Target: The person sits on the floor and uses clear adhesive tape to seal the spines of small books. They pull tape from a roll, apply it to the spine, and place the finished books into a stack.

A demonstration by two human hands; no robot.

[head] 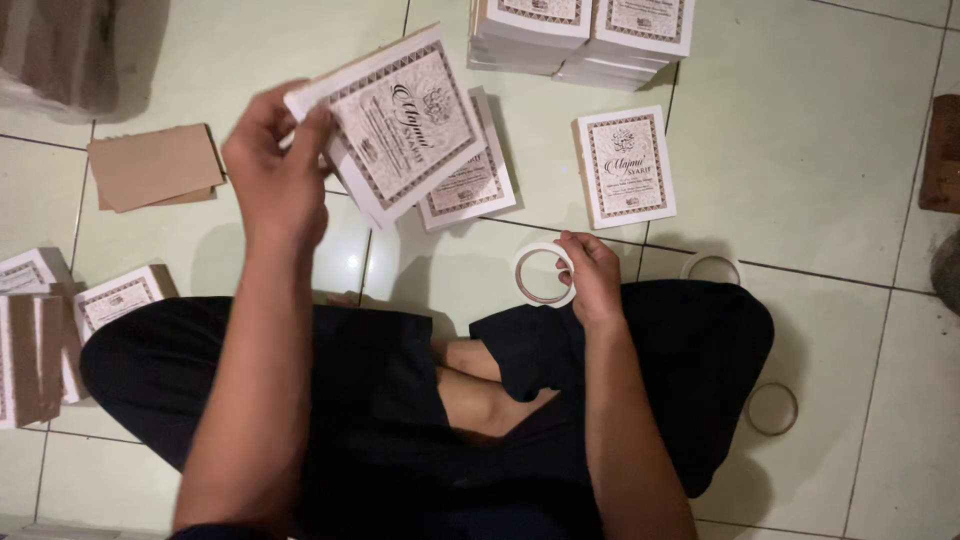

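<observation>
My left hand (275, 165) is raised over the floor and grips the left edge of a thin white booklet (400, 125) with a dark ornamental border, tilted above another one. My right hand (590, 270) rests just past my crossed legs and holds a white roll of tape (541, 274) by its right side. A second booklet (475, 185) lies on the tiles under the held one, and a third booklet (627, 165) lies flat to the right of it.
Two stacks of the same booklets (580, 30) stand at the top. Brown card sheets (155, 165) lie at left, more booklets (115, 297) beside my left knee. A tape roll (712, 266) and an empty ring (772, 408) lie at right. A brown object (942, 150) sits at the right edge.
</observation>
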